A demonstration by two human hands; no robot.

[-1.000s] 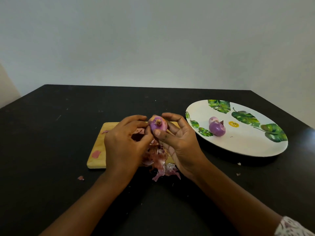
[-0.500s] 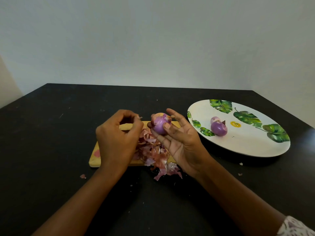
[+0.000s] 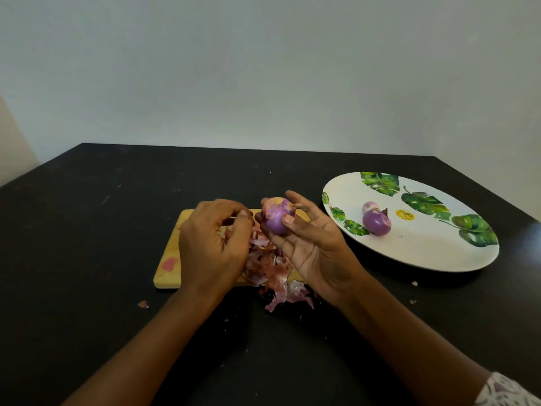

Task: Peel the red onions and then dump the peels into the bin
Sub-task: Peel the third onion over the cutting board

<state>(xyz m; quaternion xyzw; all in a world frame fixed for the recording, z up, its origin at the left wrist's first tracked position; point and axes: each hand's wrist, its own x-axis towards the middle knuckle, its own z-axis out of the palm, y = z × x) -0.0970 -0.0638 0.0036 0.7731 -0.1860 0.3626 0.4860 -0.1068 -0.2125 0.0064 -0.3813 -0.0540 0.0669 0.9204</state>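
Scene: A person peels red onions at a black tabletop [image 3: 87, 230], seen from a head-worn camera.
Onion in hand: The red onion [image 3: 276, 219] sits at centre frame, held up above the far edge of a wooden cutting board [image 3: 171, 253]. It looks mostly bare and glossy purple, with pale patches of skin near its top.
Right hand: The right hand [image 3: 313, 250] is palm up, with thumb and fingers clamped around the onion from the right and below.
Left hand: The left hand [image 3: 210, 247] hovers over the board with its fingers [image 3: 244, 213] curled and the tips drawn together. Whether a sliver of skin is caught between them cannot be told.
Key relation: The onion lies just to the right of the left fingertips, close but apart. Its tufted end tilts toward the upper right, away from that hand. The left hand is the free one and the nearer, so the next pull of skin likely falls to it.
Peels: A heap of peels [image 3: 268, 266] lies between the hands and spills off the board's near edge onto the tabletop. One scrap [image 3: 143, 304] lies apart at lower left.
Plate: Two peeled onions [image 3: 376, 222] rest on a leaf-patterned plate [image 3: 424, 253] at right.
Bin: Not in view, so the dumping appears yet to come.
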